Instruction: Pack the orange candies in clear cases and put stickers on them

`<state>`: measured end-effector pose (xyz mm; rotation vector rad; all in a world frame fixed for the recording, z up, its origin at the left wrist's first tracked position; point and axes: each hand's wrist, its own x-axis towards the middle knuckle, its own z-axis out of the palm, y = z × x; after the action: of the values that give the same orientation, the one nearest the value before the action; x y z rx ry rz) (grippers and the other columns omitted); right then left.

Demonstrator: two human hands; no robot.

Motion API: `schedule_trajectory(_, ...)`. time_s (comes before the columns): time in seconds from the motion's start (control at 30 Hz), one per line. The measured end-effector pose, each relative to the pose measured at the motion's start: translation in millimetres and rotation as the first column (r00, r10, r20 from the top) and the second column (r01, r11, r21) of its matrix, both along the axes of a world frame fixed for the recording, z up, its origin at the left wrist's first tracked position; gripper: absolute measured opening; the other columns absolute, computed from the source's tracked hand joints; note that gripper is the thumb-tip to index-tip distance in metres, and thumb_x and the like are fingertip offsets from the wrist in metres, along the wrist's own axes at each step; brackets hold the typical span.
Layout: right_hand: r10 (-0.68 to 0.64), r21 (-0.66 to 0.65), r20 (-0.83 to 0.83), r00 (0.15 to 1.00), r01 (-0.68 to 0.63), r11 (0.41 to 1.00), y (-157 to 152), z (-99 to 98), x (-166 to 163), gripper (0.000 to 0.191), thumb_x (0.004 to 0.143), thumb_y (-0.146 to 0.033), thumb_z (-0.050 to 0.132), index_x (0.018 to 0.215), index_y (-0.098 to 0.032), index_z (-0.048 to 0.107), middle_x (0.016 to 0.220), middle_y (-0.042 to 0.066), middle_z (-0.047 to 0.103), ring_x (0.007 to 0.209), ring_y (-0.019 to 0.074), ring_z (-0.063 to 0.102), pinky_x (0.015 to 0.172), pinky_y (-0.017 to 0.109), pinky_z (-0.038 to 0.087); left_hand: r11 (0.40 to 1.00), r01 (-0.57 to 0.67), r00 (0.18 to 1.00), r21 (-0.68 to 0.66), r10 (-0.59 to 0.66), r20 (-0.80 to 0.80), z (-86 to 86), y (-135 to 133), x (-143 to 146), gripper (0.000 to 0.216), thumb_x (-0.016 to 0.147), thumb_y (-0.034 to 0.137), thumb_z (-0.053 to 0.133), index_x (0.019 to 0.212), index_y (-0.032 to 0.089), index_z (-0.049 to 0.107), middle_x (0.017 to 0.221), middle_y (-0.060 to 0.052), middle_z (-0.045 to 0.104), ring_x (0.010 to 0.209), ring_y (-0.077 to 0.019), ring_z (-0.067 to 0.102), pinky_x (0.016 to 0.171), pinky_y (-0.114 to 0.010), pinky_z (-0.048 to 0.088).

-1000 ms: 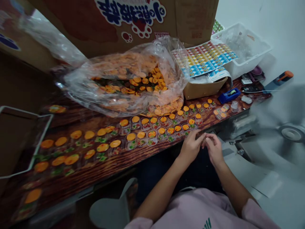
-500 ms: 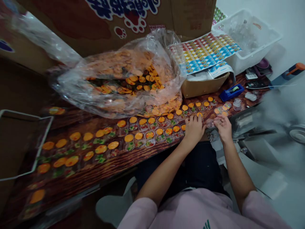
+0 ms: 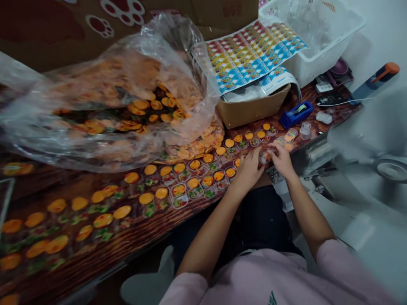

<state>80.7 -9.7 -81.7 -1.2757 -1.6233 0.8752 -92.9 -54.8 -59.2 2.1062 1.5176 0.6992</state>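
My left hand (image 3: 248, 168) lies on the wood-grain table (image 3: 133, 237), fingers stretched flat over small clear packets with orange discs (image 3: 193, 183) that run in rows along the table. My right hand (image 3: 280, 156) sits just beside it, fingers curled down on a clear packet (image 3: 263, 158) between the two hands. A big clear plastic bag (image 3: 104, 101) full of loose orange discs lies behind the rows.
A cardboard box (image 3: 254, 108) with colourful sticker sheets (image 3: 251, 53) stands at the back right, a white plastic basket (image 3: 314, 29) behind it. A blue tape dispenser (image 3: 296, 114) and a small clear cup (image 3: 305, 129) sit near the table's right end. A large printed carton (image 3: 95, 21) stands behind the bag.
Both hands went from touching each other off the table's edge onto the rows of packets. The view has shifted, so everything sits further left and lower.
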Motion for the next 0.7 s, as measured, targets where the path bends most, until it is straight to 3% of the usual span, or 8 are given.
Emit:
schedule_trajectory(0.1, -0.058, 0.033, 0.06, 0.997, 0.056, 0.998, -7.4, -1.0, -7.0, 0.024, 0.1, -0.039, 0.053, 0.106, -0.022, 0.069, 0.104, 0.009, 0.074, 0.099, 0.0259, 0.068, 0.094, 0.043, 0.053, 0.999, 0.028, 0.997, 0.03, -0.03, 0.077, -7.8, 1.2, -7.1, 0.055, 0.09, 0.015, 0.066, 0.143, 0.022, 0.051, 0.143, -0.013, 0.064, 0.134, -0.0301, 0.059, 0.111, -0.048, 0.048)
schedule_trajectory(0.2, -0.042, 0.091, 0.162, 0.986, 0.027, 0.995, -12.2, 0.5, -13.3, 0.026, 0.103, -0.034, 0.046, 0.107, -0.021, 0.068, 0.104, 0.01, 0.073, 0.1, 0.0261, 0.065, 0.095, 0.043, 0.051, 0.996, 0.059, 0.994, 0.063, -0.064, 0.085, -10.6, 0.8, -10.9, 0.047, 0.09, 0.012, 0.066, 0.135, 0.021, 0.058, 0.136, -0.012, 0.067, 0.13, -0.0287, 0.062, 0.112, -0.048, 0.05)
schedule_trajectory(0.4, -0.075, 0.165, 0.409, 0.91, 0.007, 0.986, -19.7, -2.2, -24.8, 0.03, 0.107, -0.029, 0.04, 0.11, -0.021, 0.068, 0.111, 0.012, 0.068, 0.109, 0.0295, 0.055, 0.105, 0.05, 0.043, 0.993, 0.102, 0.993, 0.068, -0.098, -0.062, -5.6, -4.0, -16.5, 0.03, 0.092, 0.018, 0.069, 0.122, 0.019, 0.067, 0.134, -0.014, 0.069, 0.128, -0.0282, 0.065, 0.109, -0.046, 0.055)
schedule_trajectory(0.57, -0.11, 0.17, 0.375, 0.921, 0.049, 0.984, -24.2, -7.7, -28.0, 0.031, 0.106, -0.038, 0.045, 0.125, -0.021, 0.064, 0.119, 0.015, 0.065, 0.115, 0.0321, 0.055, 0.107, 0.054, 0.046, 0.992, 0.1, 0.987, 0.078, -0.089, -0.134, -4.8, -9.7, -18.9, 0.019, 0.095, 0.018, 0.066, 0.114, 0.02, 0.07, 0.14, -0.015, 0.066, 0.13, -0.0279, 0.065, 0.109, -0.045, 0.057)
schedule_trajectory(0.7, -0.083, 0.189, 0.3, 0.95, 0.026, 0.982, -27.0, -6.8, -23.9, 0.027, 0.105, -0.04, 0.05, 0.118, -0.023, 0.065, 0.12, 0.015, 0.066, 0.118, 0.0303, 0.06, 0.107, 0.051, 0.05, 0.996, 0.048, 0.994, 0.074, -0.04, -0.103, -7.4, -14.4, -20.7, 0.028, 0.097, 0.021, 0.065, 0.124, 0.02, 0.065, 0.141, -0.015, 0.064, 0.134, -0.0266, 0.063, 0.112, -0.042, 0.055)
